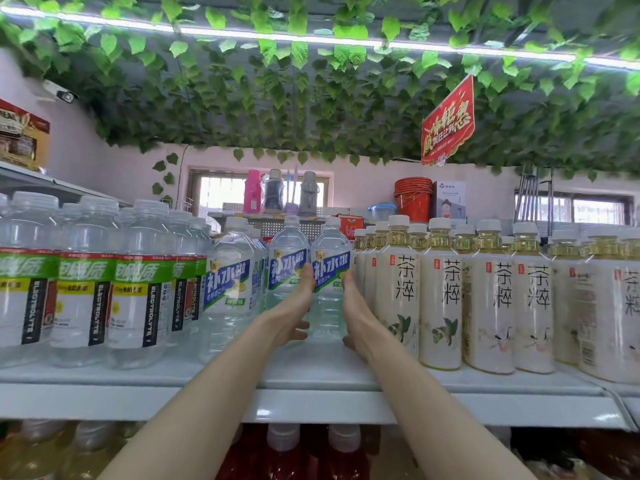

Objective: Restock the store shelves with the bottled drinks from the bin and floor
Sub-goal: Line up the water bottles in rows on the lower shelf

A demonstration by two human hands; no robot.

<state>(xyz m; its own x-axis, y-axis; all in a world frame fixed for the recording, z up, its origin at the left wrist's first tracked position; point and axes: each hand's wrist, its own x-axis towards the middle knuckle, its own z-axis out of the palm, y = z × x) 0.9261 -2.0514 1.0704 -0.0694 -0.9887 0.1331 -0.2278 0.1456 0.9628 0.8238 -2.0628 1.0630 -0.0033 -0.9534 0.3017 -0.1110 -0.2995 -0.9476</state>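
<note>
A canopy of artificial ivy leaves [311, 98] covers the ceiling, crossed by a white light strip [277, 36]. Below it a long white shelf [311, 403] runs across the whole view and carries the bottled drinks in upright rows. On the left stand clear electrolyte bottles with green labels [86, 282]. On the right stand white-labelled tea bottles [443, 299] holding yellow liquid, all with white caps. Between these two groups stand the blue-labelled water bottles [228, 289], a few deep on the left. One of them, the front blue-labelled bottle [329, 271], stands upright on the shelf just beside the tea row. Two bare forearms reach up over the shelf edge to it. The left hand [294, 306] lies against its left side, in the gap to the neighbouring water bottle. The right hand [353, 306] lies against its right side, next to the first tea bottle. The fingers of both hands are stretched out nearly straight, pressing flat on the bottle from either side rather than wrapped round it. On the lower shelf, red drink bottles [343, 455] show between the arms. Behind the rows sit stacked red buckets [414, 197] and a pink flask [252, 192] before a window. A red promotional sign [447, 121] hangs from the ivy, and a small security camera [65, 95] sits high on the left wall.
</note>
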